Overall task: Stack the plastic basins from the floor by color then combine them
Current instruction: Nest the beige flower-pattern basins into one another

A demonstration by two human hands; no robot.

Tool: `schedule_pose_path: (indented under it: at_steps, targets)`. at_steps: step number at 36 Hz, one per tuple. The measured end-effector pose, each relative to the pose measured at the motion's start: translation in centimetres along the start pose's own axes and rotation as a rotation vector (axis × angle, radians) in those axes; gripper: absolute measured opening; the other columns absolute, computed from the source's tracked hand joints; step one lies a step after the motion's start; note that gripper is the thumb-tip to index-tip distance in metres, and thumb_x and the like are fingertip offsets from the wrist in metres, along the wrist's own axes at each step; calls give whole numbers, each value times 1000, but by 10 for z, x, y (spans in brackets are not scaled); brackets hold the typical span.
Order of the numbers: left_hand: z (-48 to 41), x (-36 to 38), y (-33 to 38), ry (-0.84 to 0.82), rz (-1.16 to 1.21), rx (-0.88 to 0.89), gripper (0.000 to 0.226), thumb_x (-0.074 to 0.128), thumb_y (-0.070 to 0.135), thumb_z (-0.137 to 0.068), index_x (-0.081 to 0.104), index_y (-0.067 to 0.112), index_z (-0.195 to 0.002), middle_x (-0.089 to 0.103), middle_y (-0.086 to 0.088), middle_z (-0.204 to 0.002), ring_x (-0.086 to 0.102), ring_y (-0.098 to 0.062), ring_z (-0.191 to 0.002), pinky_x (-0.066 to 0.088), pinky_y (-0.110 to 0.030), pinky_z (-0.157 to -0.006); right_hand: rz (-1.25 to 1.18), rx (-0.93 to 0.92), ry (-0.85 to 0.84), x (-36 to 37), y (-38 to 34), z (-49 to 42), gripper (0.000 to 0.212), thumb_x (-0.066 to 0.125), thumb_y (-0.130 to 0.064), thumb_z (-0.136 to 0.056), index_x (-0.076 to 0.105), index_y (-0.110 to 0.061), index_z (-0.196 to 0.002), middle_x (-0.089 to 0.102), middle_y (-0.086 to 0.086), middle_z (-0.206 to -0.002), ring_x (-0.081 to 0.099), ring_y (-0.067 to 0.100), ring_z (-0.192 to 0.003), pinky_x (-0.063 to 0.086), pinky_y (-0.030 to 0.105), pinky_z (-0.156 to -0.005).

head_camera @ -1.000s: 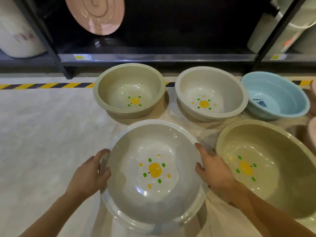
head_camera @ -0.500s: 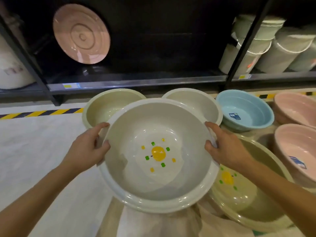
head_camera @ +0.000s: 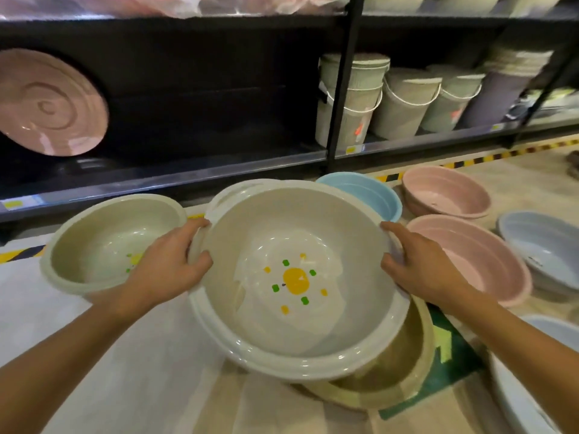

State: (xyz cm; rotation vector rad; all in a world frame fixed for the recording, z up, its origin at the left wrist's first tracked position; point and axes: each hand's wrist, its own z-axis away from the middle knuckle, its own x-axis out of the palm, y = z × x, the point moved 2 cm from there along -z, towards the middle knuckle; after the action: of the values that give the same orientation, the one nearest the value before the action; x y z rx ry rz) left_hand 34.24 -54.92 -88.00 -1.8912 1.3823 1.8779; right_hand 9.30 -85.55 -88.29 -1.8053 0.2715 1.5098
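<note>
I hold the large grey-white basin [head_camera: 297, 277] by its rim with both hands: my left hand [head_camera: 167, 270] is closed over the left edge, thumb inside the bowl, and my right hand [head_camera: 419, 264] is closed over the right edge the same way. The basin is tilted toward me, showing the yellow and green flower print on its bottom. It hangs above an olive-green basin [head_camera: 398, 374] on the floor, and whether the two touch I cannot tell. Just behind its far rim peeks the edge of another pale basin [head_camera: 228, 191].

To my left a green basin [head_camera: 103, 242] with the same print sits on the floor. To the right are a blue basin [head_camera: 372, 195], two pink basins, one farther [head_camera: 445, 192] and one nearer [head_camera: 479, 258], and a pale lilac-blue basin [head_camera: 542, 245] beyond them.

The floor [head_camera: 78, 355] is pale and glossy, with a dark green patch [head_camera: 451, 368] bearing light markings under the olive basin. A yellow-and-black hazard stripe [head_camera: 488, 156] runs along the foot of a dark metal shelving unit [head_camera: 341, 89]. On its lower shelf stand stacked pale buckets [head_camera: 351, 98] at right, and a pink round lid [head_camera: 50, 101] leans at left.
</note>
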Motion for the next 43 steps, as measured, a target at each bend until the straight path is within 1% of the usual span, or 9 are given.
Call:
schedule_pose_path:
  at_steps: [4,7,12,15,22,25,27,34,43]
  targets:
    - [-16,33,35,-100,39,28,55,63,32,-89,42,31,-140,59,8,-89,59,-7,-75,52,-34,-72,54,51,-15,-19,47,5,62,57,-40,-95,31,-37,-151,67,2,-118,64,21,-101,51,42,-94]
    - [-26,57,52,-156,53,34,57,62,34,-89,39,32,-141,62,5,-95,63,-14,-83,57,-42,-82,42,70,7,-27,76,6,61,57,-39,-93,32,-38,-149,68,1,-112,63,18,-93,53,41,-88]
    - [-34,93,67,-177,44,47,58,61,36,-89,36,33,-141,62,7,-99,61,-11,-83,53,-33,-75,40,60,27,-27,109,6,57,58,-33,-94,38,-33,-148,60,-6,-92,57,10,-76,46,33,-76]
    - [-32,110,67,-202,50,42,57,61,35,-90,35,32,-141,60,8,-101,59,-8,-80,48,-29,-72,47,72,-2,-17,124,4,59,57,-36,-94,36,-34,-149,63,-3,-95,60,15,-78,48,34,-74]
    - [-17,143,47,-268,3,-7,58,57,39,-87,33,33,-139,63,3,-116,62,-21,-99,50,-37,-84,61,103,-59,26,146,4,62,49,-51,-87,29,-46,-145,65,5,-112,63,26,-94,56,49,-84]
    - [-8,154,38,-327,0,-41,60,55,46,-83,31,36,-138,63,1,-116,62,-23,-101,51,-38,-86,84,103,-79,43,151,5,62,50,-46,-87,30,-41,-146,63,9,-113,63,32,-96,55,49,-84]
    - [-5,160,32,-353,-3,-59,63,52,52,-79,31,37,-137,64,-2,-116,62,-24,-101,51,-39,-87,107,103,-103,52,153,6,63,50,-45,-88,28,-40,-147,63,10,-112,63,31,-95,55,49,-84]
    - [5,186,23,-389,-24,-101,61,60,37,-89,30,29,-142,58,-7,-129,58,-29,-111,43,-36,-89,149,82,-119,73,156,7,63,54,-42,-92,31,-36,-150,63,5,-124,65,28,-101,58,48,-83]
    - [13,199,15,-427,-63,-101,63,55,39,-92,26,28,-146,57,-5,-129,60,-29,-109,48,-40,-92,240,71,-152,87,160,5,60,49,-43,-95,30,-35,-152,59,5,-130,65,28,-108,59,50,-84]
